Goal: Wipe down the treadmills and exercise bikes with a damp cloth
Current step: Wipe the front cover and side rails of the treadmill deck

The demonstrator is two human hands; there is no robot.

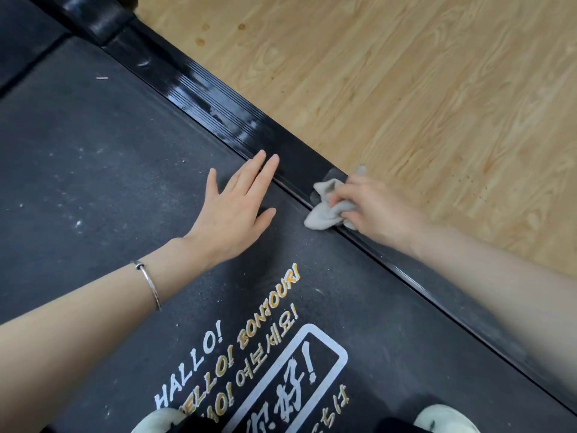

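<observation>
A treadmill fills the left of the view, its dusty dark belt point(103, 170) printed with greetings in white and gold. Along the belt's right edge runs a glossy black ribbed side rail point(218, 101), wet and shiny in its upper part. My right hand point(371, 207) grips a crumpled pale grey cloth point(324, 210) and presses it on the rail. My left hand point(237, 207) lies flat on the belt with straight fingers, its fingertips reaching the rail's inner edge. A thin silver bangle sits on my left wrist.
Light wood-grain floor point(421, 89) lies to the right of the rail. The treadmill's black front housing point(93, 17) is at the top left. The toes of two pale shoes point(446, 420) show on the belt at the bottom edge.
</observation>
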